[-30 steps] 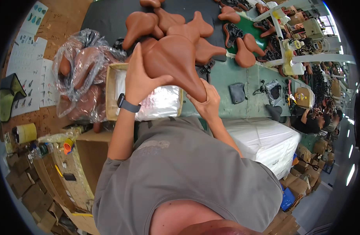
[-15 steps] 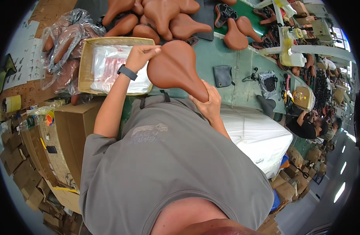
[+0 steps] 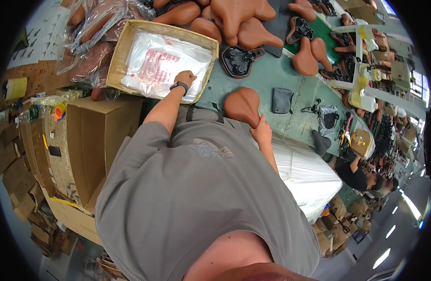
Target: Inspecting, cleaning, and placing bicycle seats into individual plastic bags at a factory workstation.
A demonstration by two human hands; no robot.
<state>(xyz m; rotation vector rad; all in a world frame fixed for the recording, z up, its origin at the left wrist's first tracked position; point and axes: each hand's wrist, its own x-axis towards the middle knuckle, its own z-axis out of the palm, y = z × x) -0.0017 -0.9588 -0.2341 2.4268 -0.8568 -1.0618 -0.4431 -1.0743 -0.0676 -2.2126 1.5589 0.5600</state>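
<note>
My right hand (image 3: 262,132) grips the narrow nose of a brown bicycle saddle (image 3: 242,104), whose smooth top faces up near the bench's front edge. My left hand (image 3: 185,78), with a dark band at the wrist, is over a shallow cardboard box (image 3: 113,75) of clear plastic bags (image 3: 152,63) with red print. Its fingers are curled closed against the bags at the box's right side; whatever they pinch is hidden. Beyond the box, an upturned saddle (image 3: 239,61) shows its black underside and rails.
More brown saddles (image 3: 253,33) are heaped at the back, and plastic-wrapped ones (image 3: 100,28) lie at the left. A dark pouch (image 3: 282,100) rests on the green bench (image 3: 267,75). An open carton (image 3: 91,140) stands at left, a white wrapped block (image 3: 304,175) at right. People (image 3: 358,175) are farther right.
My left hand has left the saddle's wide end and moved into the box of bags. The saddle, still in my right hand, is lower and nearer the bench. The view has shifted.
</note>
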